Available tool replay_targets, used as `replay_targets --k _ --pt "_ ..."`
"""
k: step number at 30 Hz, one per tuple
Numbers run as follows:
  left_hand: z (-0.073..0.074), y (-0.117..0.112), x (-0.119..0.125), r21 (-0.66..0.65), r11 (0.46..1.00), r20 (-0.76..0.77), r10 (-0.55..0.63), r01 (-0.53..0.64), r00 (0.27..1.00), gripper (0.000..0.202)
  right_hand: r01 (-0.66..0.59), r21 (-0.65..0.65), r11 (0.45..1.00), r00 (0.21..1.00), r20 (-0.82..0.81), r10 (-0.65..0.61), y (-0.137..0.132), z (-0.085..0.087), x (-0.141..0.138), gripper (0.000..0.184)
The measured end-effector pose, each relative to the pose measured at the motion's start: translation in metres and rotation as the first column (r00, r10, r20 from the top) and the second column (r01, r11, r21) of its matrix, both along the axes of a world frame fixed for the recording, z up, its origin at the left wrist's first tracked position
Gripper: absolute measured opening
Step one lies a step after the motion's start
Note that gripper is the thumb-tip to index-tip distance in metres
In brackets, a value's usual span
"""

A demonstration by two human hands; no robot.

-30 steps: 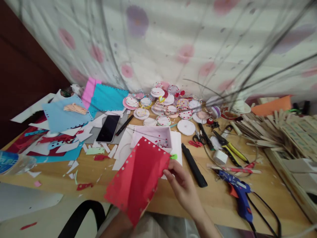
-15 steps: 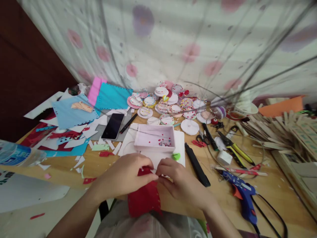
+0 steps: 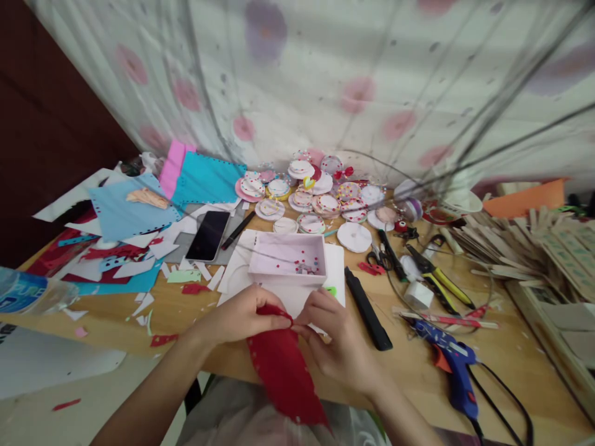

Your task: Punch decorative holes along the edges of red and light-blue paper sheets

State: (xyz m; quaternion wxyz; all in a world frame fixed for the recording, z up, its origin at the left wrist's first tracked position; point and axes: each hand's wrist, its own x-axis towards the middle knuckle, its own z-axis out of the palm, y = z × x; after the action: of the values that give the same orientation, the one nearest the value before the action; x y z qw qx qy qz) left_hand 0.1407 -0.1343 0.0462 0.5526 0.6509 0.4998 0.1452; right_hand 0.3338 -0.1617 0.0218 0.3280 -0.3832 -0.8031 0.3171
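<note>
From here I see the red sheet (image 3: 287, 375), deep-coloured and curved, small pale spots dotting its edges, hanging in front of the white box (image 3: 260, 238), over the person's lap. The left hand (image 3: 248, 317) pinches its bunched top; the right hand's (image 3: 335, 331) fingertips meet its edge, though whether they grip it I can't tell.

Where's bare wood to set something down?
Two table patches: between black bar and glue gun; between its cable and the right-hand tray. Crowded: paper scraps left, discs at back, pliers beyond the gun, red paper front centre.
</note>
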Motion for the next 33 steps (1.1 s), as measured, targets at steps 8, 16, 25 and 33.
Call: replay_targets --k 8,16,25,33 --pt "-0.017 0.005 -0.012 -0.157 0.969 0.087 0.205 -0.190 0.975 0.023 -0.044 0.039 0.998 0.999 -0.001 0.044 -0.010 0.003 0.017 0.018" --pt "-0.025 0.007 -0.034 -0.170 0.933 0.083 0.334 -0.317 0.939 0.026 0.041 -0.075 0.996 0.984 0.175 -0.028 -0.031 -0.015 0.084 0.021" --pt "-0.013 0.000 -0.024 0.160 0.959 0.016 0.234 -0.234 0.972 0.016 0.193 0.109 0.975 0.866 0.448 -0.221 -0.018 -0.030 0.093 0.020" --pt "-0.035 0.011 -0.026 0.354 0.882 0.093 0.299 -0.312 0.950 0.019 0.181 0.196 0.964 0.842 0.476 -0.255 0.013 -0.037 0.072 0.013"
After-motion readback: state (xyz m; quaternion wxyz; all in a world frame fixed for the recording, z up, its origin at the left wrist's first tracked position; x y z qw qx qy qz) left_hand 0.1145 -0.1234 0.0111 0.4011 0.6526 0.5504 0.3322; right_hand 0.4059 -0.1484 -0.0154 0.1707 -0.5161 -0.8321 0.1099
